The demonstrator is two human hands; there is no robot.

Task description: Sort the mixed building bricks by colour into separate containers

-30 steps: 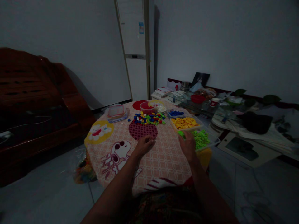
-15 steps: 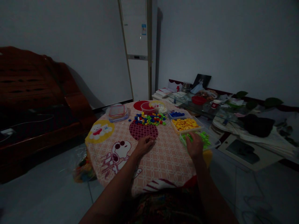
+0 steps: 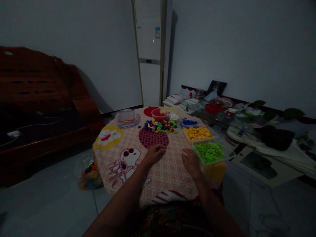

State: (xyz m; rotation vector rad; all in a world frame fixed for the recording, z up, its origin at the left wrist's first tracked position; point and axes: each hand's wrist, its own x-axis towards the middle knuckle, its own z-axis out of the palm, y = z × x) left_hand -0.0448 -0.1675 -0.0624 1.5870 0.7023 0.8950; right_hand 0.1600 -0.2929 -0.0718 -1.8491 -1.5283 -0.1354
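Observation:
My left hand [image 3: 154, 154] rests at the near edge of the maroon circle on the cloth-covered table [image 3: 170, 174]. Its fingers are curled together; anything between them is too small to make out. Just left of the box of green blocks [image 3: 209, 152] is my right hand [image 3: 190, 160], low over the cloth, fingers bent, contents unclear. Behind the green box stand a box of yellow blocks [image 3: 197, 133] and a box of blue blocks [image 3: 189, 122]. A mixed-colour pile of blocks [image 3: 160, 126] lies beyond my left hand.
A round clear tub [image 3: 160, 115] with red pieces stands behind the pile, beside white pieces [image 3: 174, 117]. Stacked lids [image 3: 127, 118] lie at the back left. A cluttered glass stand [image 3: 197, 110] is at the right, a wooden bench [image 3: 37, 98] at the left.
My right hand has come out of the green box and moved left over the cloth. My left hand keeps nearly the same place. The view has shifted slightly.

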